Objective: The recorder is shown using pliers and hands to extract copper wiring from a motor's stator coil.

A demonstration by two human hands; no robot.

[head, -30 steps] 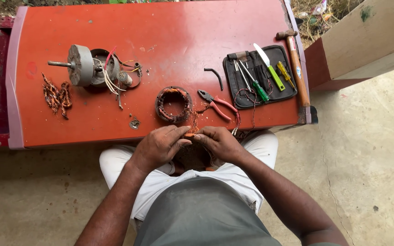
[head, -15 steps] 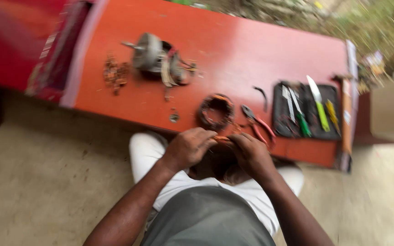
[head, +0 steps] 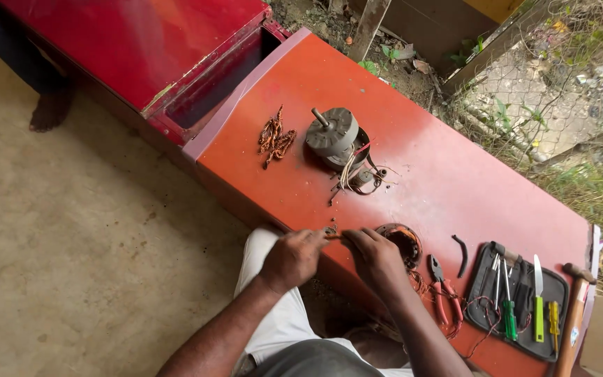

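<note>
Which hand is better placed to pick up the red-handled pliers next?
Probably the right hand: the red-handled pliers lie just beside it on the red bench, while the left hand sits farther off. Both hands pinch a copper wire piece.

The counter (head: 455,181) is orange-red with a pale lilac rim. The motor (head: 332,134) is grey. The wire scraps (head: 274,138) are copper-brown. The pliers (head: 443,297) have red handles, one screwdriver (head: 509,318) is green, and the tool pouch (head: 483,293) is black.

A grey motor (head: 334,134) sat mid-bench beside copper scraps (head: 274,137). Red pliers (head: 441,290) and a tool pouch (head: 518,301) lay near the right end of the red bench (head: 448,174).
</note>
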